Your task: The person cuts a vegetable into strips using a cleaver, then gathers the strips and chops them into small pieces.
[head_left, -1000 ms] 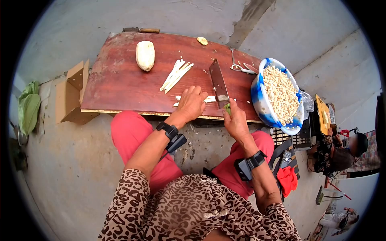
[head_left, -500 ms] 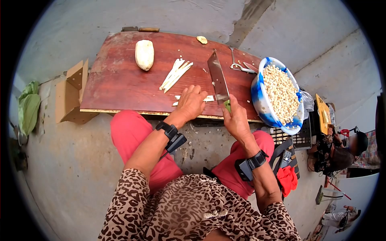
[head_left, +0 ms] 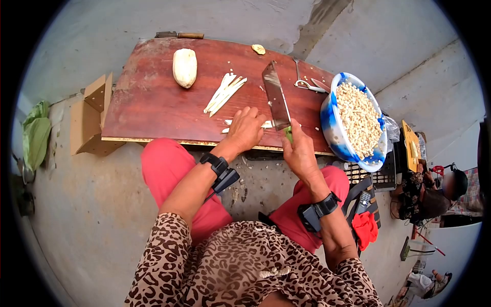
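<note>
My right hand (head_left: 302, 152) grips the green handle of a cleaver (head_left: 276, 98), whose broad blade stands on the tabletop at the right end of some white vegetable strips (head_left: 266, 124). My left hand (head_left: 246, 129) presses down on these strips with bent fingers and partly hides them. Beyond it lies a small bundle of similar long strips (head_left: 225, 94). Farther back on the left rests a peeled, pale, oblong root vegetable (head_left: 184, 68). To my right, a blue-and-white basin (head_left: 330, 134) holds a heap of small diced pieces (head_left: 358, 120).
A red-brown table (head_left: 148, 97) carries a peeler (head_left: 309, 87) near the basin, a vegetable end piece (head_left: 258, 49) and a wooden-handled knife (head_left: 190, 36) at its far edge. A cardboard box (head_left: 92, 115) stands left. Another person (head_left: 422, 197) sits at the right by a yellow board (head_left: 410, 145).
The cleaver and both hands have shifted only slightly, with the blade still by the strips. In the far lower right background, another person has changed position.
</note>
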Motion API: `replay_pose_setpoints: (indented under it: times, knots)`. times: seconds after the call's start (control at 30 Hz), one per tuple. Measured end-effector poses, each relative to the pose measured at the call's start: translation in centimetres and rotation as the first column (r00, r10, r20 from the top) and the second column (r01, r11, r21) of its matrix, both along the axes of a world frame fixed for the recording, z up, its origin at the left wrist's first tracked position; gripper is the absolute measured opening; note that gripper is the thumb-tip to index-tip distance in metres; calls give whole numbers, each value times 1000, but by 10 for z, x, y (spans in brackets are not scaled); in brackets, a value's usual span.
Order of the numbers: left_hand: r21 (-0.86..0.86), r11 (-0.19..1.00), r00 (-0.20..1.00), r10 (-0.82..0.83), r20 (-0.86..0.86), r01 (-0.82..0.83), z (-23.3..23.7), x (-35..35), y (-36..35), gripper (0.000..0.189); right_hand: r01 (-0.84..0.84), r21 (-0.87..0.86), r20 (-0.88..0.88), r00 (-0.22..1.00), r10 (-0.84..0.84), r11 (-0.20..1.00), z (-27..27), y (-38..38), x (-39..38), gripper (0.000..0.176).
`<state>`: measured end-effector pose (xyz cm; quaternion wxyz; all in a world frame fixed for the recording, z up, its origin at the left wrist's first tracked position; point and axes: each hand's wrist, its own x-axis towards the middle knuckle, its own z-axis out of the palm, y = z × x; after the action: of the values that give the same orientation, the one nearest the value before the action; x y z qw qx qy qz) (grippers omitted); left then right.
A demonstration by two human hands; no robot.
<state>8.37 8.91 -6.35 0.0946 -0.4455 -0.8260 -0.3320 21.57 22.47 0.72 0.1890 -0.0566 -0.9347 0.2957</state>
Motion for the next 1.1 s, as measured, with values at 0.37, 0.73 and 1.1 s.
replay_pose_setpoints:
  times: [0.37,0.73,1.1]
  knots:
    - [-16,1000,1000,-11,22,11,4,-1,1,22,-12,6,5,1000,12,1000,-2,-3,-4,45]
    - [8,998,996,-57,63,56,6,-3,-4,21,-28,42,3,1000,28,999,-1,-5,-9,47]
    - [-41,999,997,1,76,2,11,1,-17,13,-14,16,86,996,13,1000,-7,-11,-4,48]
